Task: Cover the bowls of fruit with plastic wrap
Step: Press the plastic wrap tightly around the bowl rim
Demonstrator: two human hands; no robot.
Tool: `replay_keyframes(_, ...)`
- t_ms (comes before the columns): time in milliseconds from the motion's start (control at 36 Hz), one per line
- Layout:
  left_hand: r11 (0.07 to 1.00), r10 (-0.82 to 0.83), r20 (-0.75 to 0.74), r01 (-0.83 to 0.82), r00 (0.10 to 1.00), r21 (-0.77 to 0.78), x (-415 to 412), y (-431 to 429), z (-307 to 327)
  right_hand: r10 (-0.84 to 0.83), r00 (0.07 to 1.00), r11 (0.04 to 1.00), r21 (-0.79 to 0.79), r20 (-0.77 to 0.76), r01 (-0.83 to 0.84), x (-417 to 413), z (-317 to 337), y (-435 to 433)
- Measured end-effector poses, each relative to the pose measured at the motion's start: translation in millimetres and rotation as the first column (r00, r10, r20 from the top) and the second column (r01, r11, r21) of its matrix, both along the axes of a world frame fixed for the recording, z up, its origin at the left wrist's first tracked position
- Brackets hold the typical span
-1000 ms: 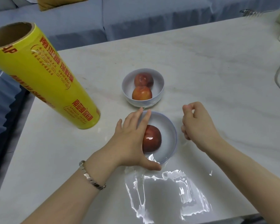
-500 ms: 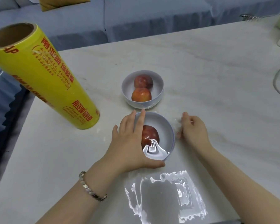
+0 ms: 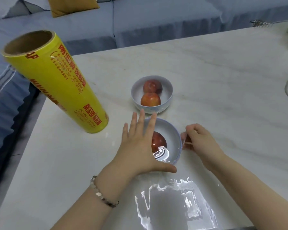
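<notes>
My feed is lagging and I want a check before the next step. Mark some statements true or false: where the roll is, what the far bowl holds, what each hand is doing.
1. The roll stands upright on the table. True.
2. The far bowl holds three apples. False: it holds two apples.
3. The left hand lies flat over the near bowl. True.
4. The right hand grips the roll. False: it pinches wrap beside the near bowl.

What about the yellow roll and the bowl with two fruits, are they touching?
Apart. The head view shows bare table between the yellow roll and the bowl with two fruits.
</notes>
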State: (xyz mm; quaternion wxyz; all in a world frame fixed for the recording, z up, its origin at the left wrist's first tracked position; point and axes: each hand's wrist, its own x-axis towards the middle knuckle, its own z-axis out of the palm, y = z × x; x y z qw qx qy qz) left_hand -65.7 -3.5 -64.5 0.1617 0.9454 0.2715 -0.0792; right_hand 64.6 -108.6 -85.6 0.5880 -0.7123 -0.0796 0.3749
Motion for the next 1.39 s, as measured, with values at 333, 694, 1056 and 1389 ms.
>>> replay_keyframes(333,1.000,-0.001,-0.017,0.002,1.000,0.020,0,1,-7,-0.045,0.906,0.998,-0.029,0.421,0.063,-12,2,4)
replay_keyframes(694,0.999,0.034,-0.036,-0.032,0.999,0.041,-1,-1,-8,-0.028,0.896,0.963,-0.229,0.443,0.144,1,-32,1)
replay_keyframes(1056,0.807,0.584,0.078,-0.567,0.808,-0.166,16,-40,0,0.077,0.989,0.988,-0.143,0.129,-0.059,5,-8,-9)
replay_keyframes(1389,0.985,0.103,-0.018,-0.104,0.995,-0.134,-12,6,16,0.271,0.962,0.962,-0.001,-0.035,-0.271,-11,-7,-18)
